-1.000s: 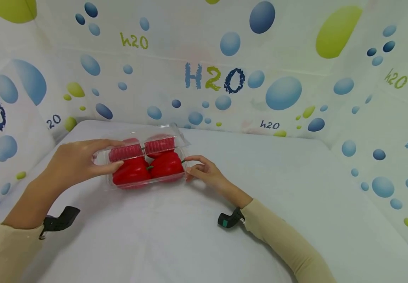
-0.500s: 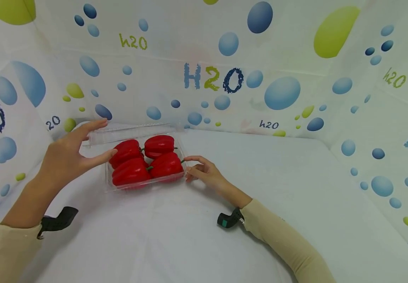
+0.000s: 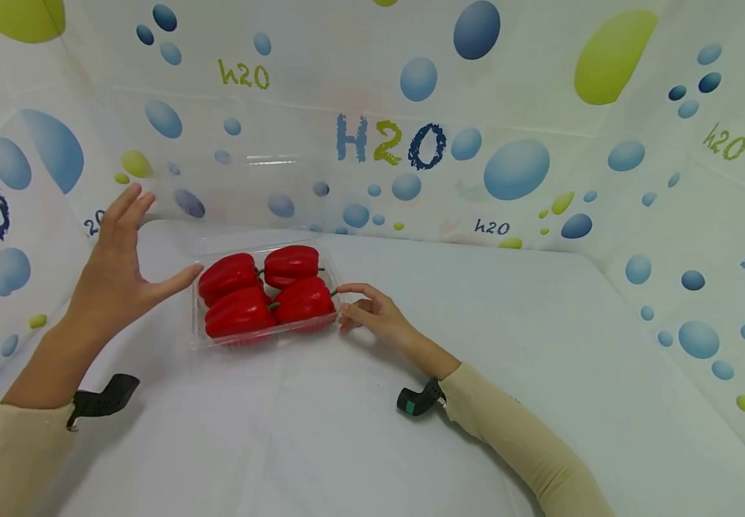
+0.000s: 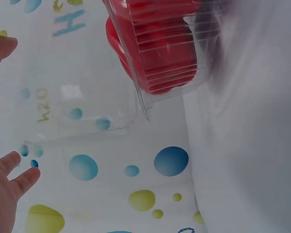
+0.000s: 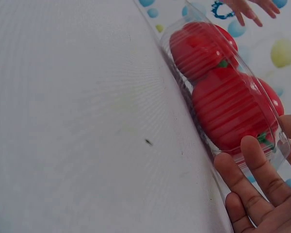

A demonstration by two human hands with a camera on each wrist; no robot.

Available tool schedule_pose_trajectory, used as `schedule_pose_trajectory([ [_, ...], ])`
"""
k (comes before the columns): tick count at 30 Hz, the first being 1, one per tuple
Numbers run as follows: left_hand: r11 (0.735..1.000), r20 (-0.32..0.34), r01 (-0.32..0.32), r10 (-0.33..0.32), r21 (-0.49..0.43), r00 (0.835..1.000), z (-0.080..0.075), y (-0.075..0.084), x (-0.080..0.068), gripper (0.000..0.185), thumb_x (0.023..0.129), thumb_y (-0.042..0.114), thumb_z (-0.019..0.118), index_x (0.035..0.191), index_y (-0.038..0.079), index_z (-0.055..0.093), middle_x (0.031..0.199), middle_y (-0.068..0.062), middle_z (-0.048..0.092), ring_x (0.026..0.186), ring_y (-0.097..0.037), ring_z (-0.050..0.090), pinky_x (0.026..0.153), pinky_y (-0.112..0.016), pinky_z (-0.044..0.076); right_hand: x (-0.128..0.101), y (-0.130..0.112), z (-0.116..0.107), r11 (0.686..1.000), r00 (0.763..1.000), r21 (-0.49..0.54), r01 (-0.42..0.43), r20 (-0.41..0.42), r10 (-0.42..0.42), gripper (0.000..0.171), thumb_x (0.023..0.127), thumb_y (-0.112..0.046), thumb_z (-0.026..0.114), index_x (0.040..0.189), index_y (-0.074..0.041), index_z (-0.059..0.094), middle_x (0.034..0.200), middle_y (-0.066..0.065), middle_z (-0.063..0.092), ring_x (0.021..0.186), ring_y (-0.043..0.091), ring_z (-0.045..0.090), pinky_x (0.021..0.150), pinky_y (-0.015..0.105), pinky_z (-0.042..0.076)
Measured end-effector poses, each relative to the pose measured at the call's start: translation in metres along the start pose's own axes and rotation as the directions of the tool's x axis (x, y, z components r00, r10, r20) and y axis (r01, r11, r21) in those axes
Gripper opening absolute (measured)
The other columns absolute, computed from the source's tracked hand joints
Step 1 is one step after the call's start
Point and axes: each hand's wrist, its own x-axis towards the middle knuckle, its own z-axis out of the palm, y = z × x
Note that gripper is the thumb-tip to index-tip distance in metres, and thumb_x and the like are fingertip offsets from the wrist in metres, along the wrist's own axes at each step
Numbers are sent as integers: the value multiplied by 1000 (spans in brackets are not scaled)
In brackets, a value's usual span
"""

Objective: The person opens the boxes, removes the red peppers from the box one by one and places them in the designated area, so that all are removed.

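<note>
Clamshell box (image 3: pixel 262 337) sits on the table (image 3: pixel 372 431) at 11 o'clock, lid (image 3: pixel 243 194) swung up to 12. Right hand (image 3: pixel 372 316), fingers relaxed, touches the box's 3 o'clock edge, likely steadying it. Left hand (image 3: pixel 116 276) is spread at 9, holding nothing. Count: four peppers (image 3: pixel 265 291), one box.

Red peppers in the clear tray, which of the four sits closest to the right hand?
The front right pepper, whose end lies just across the clear tray wall from the right hand; the other three lie farther left or behind.
</note>
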Motion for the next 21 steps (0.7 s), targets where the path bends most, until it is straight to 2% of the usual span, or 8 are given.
schedule_pose_trajectory([
  [6,997,61,69,-68,-17,996,2,-8,-1,111,71,12,83,156,16,12,157,-17,22,145,-34,22,97,-70,35,1,-1,0,1000,1000,-1,0,4,0,38,98,-6,56,135,-4,50,94,25,67,85,31,70,87,39,56],
  [12,994,105,103,-100,-30,989,5,-12,-4,106,75,13,81,156,17,12,155,-20,26,139,-42,30,92,-71,38,1,-2,1,1000,1000,0,-16,1,16,38,98,-8,56,135,-5,51,94,23,68,86,31,70,88,39,56],
  [21,974,223,215,-194,-76,955,12,-17,-7,92,89,25,69,158,20,8,150,-26,33,133,-49,36,81,-71,42,-1,-3,0,999,1000,-19,-29,3,29,38,99,-9,55,137,-6,50,102,25,66,89,32,69,90,39,55],
])
